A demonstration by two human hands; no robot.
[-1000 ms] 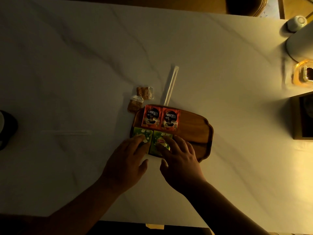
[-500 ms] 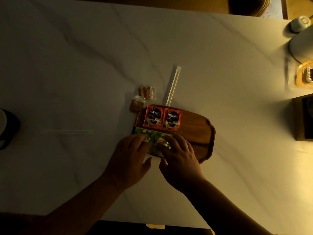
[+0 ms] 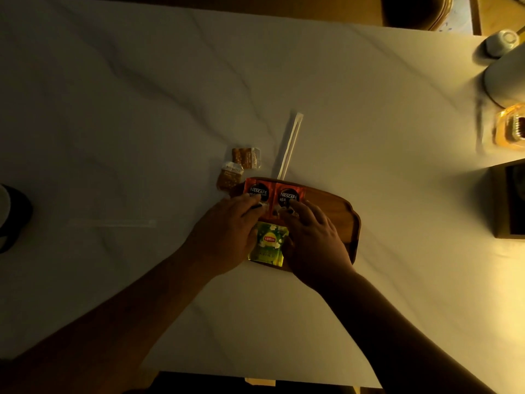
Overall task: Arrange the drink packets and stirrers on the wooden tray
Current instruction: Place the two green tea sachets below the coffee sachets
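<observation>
- Head view looks down on a pale marble table (image 3: 142, 115) in dim, yellowish light, with a wooden tray (image 3: 338, 211) near the middle.
- Two red Nescafe packets lie side by side along the tray's far edge: the left Nescafe packet (image 3: 257, 187) and the right Nescafe packet (image 3: 289, 191).
- A green Lipton packet (image 3: 268, 243) lies on the near part of the tray, showing in the gap between the two hands; a second green packet may sit under the left hand, but I cannot tell.
- The left hand (image 3: 227, 231) lies flat and spread, palm down, its fingertips (image 3: 254, 199) on the lower edge of the left Nescafe packet; it grasps nothing.
- The right hand (image 3: 315, 240) is likewise flat and spread, with fingertips (image 3: 292, 207) pressing on the lower part of the right Nescafe packet and the thumb beside the Lipton packet; nothing is clasped.
- A wrapped stirrer (image 3: 288, 146) lies on the table beyond the tray, its near end touching the tray's far rim.
- A second stirrer (image 3: 113, 223) lies faintly visible on the table, well apart to the left of the tray.
- Two small brown sachets (image 3: 238, 166) rest on the table just beside the tray's far left corner.
</observation>
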